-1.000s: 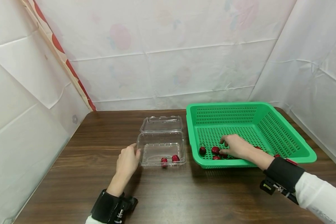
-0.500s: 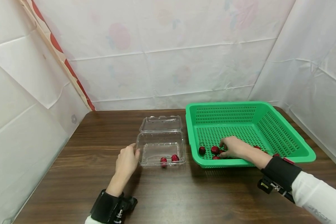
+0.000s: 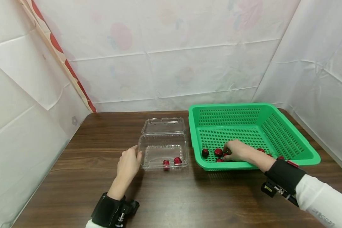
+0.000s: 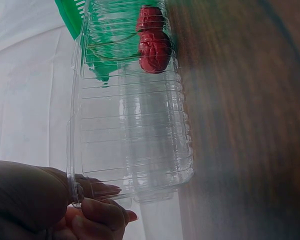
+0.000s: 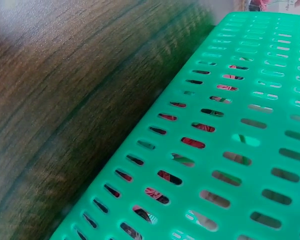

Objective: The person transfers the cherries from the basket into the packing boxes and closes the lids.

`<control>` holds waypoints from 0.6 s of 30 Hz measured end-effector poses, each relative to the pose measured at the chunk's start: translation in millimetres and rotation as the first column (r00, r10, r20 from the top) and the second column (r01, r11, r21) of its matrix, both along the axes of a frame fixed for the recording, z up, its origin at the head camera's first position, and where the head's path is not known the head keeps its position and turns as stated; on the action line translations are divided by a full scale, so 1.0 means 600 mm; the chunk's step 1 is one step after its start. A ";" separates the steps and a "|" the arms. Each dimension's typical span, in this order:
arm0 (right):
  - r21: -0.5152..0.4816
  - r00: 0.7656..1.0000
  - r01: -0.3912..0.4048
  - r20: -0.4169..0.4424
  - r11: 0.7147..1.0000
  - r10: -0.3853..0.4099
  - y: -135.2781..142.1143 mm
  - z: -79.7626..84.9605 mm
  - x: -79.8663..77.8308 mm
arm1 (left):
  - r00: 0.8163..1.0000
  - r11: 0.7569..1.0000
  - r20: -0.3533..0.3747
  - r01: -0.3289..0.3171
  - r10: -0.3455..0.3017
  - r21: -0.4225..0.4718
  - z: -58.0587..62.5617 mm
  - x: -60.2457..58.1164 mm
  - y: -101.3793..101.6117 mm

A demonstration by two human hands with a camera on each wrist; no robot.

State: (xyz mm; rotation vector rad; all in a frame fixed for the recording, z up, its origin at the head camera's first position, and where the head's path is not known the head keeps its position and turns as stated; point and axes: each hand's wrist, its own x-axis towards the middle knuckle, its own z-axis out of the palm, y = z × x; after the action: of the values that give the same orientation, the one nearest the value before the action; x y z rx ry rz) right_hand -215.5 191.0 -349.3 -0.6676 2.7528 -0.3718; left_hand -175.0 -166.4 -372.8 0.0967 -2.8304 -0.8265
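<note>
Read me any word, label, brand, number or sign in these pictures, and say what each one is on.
No text is readable.
White right sleeve: grey print, too blurred to read.
Black device under the right wrist: small yellow mark, too small to read.
Clear plastic clamshell: no readable text.
Green basket: no readable text.
</note>
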 end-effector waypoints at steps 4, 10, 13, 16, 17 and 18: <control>0.003 1.000 -0.016 -0.002 1.000 0.016 0.000 0.001 -0.001 | 1.000 1.000 -0.001 0.001 -0.001 0.000 0.000 0.000 -0.001; 0.001 1.000 -0.028 -0.010 1.000 0.028 0.001 0.003 -0.003 | 1.000 1.000 0.007 -0.012 0.013 -0.005 0.000 -0.002 -0.002; -0.019 0.999 -0.034 -0.024 0.999 0.033 0.002 0.005 -0.001 | 1.000 1.000 0.011 -0.010 0.010 0.001 -0.001 -0.002 -0.002; -0.053 0.999 -0.038 -0.032 0.998 0.036 0.005 0.008 0.002 | 1.000 1.000 0.013 -0.002 0.002 0.006 -0.001 -0.001 -0.001; -0.063 0.999 -0.037 -0.036 0.997 0.035 0.006 0.009 0.002 | 1.000 1.000 0.014 0.000 0.000 0.007 -0.001 -0.001 -0.001; -0.072 0.998 -0.040 -0.042 0.997 0.037 0.007 0.009 0.003 | 1.000 1.000 0.013 0.003 -0.003 0.009 -0.001 -0.001 -0.001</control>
State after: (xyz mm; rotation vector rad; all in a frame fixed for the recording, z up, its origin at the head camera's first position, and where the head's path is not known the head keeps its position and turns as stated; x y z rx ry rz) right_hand -213.7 195.0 -343.9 -0.7536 2.7717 -0.4566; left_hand -175.7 -166.9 -373.5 0.0993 -2.8400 -0.8418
